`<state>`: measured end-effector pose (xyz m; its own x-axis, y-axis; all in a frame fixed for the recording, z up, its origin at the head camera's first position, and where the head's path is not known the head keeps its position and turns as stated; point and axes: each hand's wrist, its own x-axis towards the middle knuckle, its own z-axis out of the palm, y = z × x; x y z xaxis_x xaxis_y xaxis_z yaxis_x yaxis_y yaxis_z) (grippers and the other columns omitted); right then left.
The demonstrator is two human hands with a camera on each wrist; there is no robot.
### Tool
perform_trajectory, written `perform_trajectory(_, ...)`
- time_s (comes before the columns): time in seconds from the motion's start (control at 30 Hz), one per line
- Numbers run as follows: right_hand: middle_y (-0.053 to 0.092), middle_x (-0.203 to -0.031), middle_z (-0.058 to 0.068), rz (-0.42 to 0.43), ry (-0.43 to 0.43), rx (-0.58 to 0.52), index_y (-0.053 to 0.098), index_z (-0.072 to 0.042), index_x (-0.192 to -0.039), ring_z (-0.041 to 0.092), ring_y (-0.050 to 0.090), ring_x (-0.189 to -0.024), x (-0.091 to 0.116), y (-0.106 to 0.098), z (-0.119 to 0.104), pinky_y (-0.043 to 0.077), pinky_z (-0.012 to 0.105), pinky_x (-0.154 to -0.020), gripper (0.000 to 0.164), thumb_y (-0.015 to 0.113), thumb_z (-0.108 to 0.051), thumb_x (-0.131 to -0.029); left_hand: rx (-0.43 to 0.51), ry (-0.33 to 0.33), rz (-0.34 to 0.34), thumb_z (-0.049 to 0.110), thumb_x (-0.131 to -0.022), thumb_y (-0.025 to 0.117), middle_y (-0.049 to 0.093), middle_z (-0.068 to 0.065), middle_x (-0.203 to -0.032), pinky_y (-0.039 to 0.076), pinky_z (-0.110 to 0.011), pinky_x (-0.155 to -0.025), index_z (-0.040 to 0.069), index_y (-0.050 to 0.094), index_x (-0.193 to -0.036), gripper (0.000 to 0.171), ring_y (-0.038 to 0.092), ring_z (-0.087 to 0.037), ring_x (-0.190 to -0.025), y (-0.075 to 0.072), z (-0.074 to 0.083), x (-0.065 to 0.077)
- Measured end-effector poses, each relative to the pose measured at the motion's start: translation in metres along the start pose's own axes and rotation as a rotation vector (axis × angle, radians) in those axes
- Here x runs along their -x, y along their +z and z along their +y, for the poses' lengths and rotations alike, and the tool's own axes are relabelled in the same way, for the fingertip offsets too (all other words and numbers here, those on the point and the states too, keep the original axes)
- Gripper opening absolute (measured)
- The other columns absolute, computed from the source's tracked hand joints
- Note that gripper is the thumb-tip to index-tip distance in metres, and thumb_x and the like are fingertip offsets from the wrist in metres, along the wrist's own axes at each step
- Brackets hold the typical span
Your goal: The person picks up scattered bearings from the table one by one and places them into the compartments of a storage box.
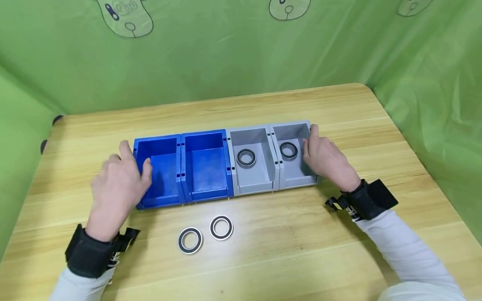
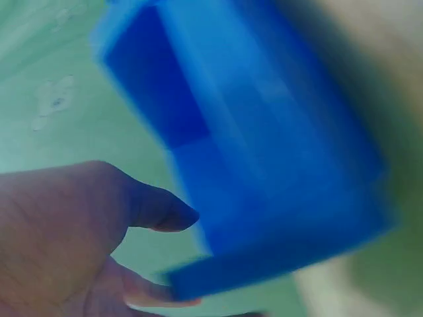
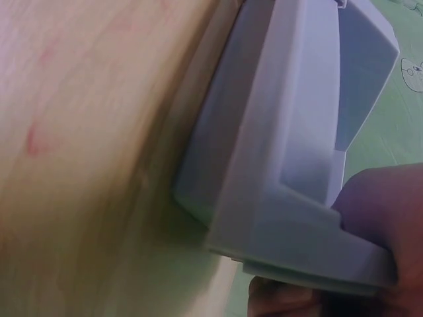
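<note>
Two blue bins [image 1: 206, 195] and two grey bins [image 1: 256, 189] stand joined side by side in a row. At the left end, my left hand [image 1: 119, 179] straddles the outer blue wall, thumb over the bin and fingers outside. A gap shows between its thumb [image 2: 162, 208] and that wall. My right hand [image 1: 326, 161] grips the right wall of the end grey bin [image 3: 291, 231], thumb inside, fingers [image 3: 281, 298] outside. One ball bearing [image 1: 246, 166] lies in the inner grey bin, another bearing [image 1: 288, 157] in the end one.
On the wooden table [image 1: 286, 251], in front of the blue bins, lie two more bearings, a left one [image 1: 181, 241] and a right one [image 1: 212, 228]. A green curtain [image 1: 211, 62] hangs behind the table and along its sides.
</note>
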<state>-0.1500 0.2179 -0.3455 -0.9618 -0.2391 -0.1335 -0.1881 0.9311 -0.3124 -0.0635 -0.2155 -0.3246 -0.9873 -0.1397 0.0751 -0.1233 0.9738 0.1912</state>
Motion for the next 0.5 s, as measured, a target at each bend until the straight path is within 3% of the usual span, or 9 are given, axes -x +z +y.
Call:
perform_trajectory(0.1,0.048,-0.063,0.014,0.013,0.007,0.005,0.028,0.013,-0.129,0.027,0.053,-0.047,0.000,-0.001,0.000,0.038,0.034,-0.039,0.036,0.030,-0.017,-0.108,0.032,0.127,0.218,0.032,-0.099,0.058,0.059,-0.040,-0.101,0.047,-0.057,-0.050,-0.012,0.041,-0.143,0.065,0.057,-0.052,-0.080,-0.015,0.016,0.011)
perform_trajectory(0.13,0.048,-0.063,0.015,0.018,0.009,0.007,0.028,0.013,-0.129,0.027,0.053,-0.048,0.000,-0.001,0.000,0.038,0.034,-0.039,0.037,0.030,-0.017,-0.108,0.055,0.192,0.265,0.031,-0.098,0.059,0.061,-0.038,-0.104,0.047,-0.055,-0.050,-0.011,0.045,-0.141,0.063,0.058,-0.050,-0.079,-0.020,0.022,0.016)
perform_trajectory(0.2,0.048,-0.064,0.016,0.021,0.015,0.008,0.028,0.013,-0.128,0.028,0.054,-0.048,0.000,-0.001,0.000,0.038,0.034,-0.040,0.037,0.029,-0.018,-0.108,0.087,0.323,0.286,0.031,-0.098,0.062,0.064,-0.033,-0.104,0.047,-0.047,-0.047,-0.009,0.053,-0.136,0.056,0.061,-0.043,-0.076,-0.027,0.036,0.026)
perform_trajectory(0.27,0.048,-0.063,0.016,0.019,0.015,0.004,0.028,0.013,-0.129,0.028,0.053,-0.047,0.000,0.000,0.000,0.038,0.034,-0.039,0.038,0.029,-0.018,-0.108,0.106,0.451,0.229,0.031,-0.098,0.063,0.067,-0.025,-0.101,0.048,-0.037,-0.047,-0.007,0.060,-0.129,0.049,0.063,-0.034,-0.074,-0.029,0.050,0.038)
perform_trajectory(0.33,0.047,-0.063,0.014,0.019,0.015,0.000,0.028,0.013,-0.128,0.027,0.053,-0.046,0.000,0.000,0.000,0.038,0.033,-0.039,0.037,0.029,-0.018,-0.108,0.110,0.547,0.112,0.031,-0.098,0.064,0.069,-0.019,-0.100,0.049,-0.029,-0.049,-0.004,0.063,-0.127,0.045,0.064,-0.026,-0.074,-0.027,0.064,0.051)
perform_trajectory(0.5,0.045,-0.062,0.012,0.030,-0.002,0.000,0.029,0.013,-0.126,0.026,0.052,-0.045,0.000,0.003,-0.001,0.036,0.033,-0.037,0.035,0.030,-0.017,-0.108,0.079,0.664,-0.206,0.037,-0.096,0.068,0.064,-0.014,-0.120,0.058,-0.031,-0.064,0.010,0.060,-0.138,0.051,0.066,-0.022,-0.093,-0.009,0.087,0.078)
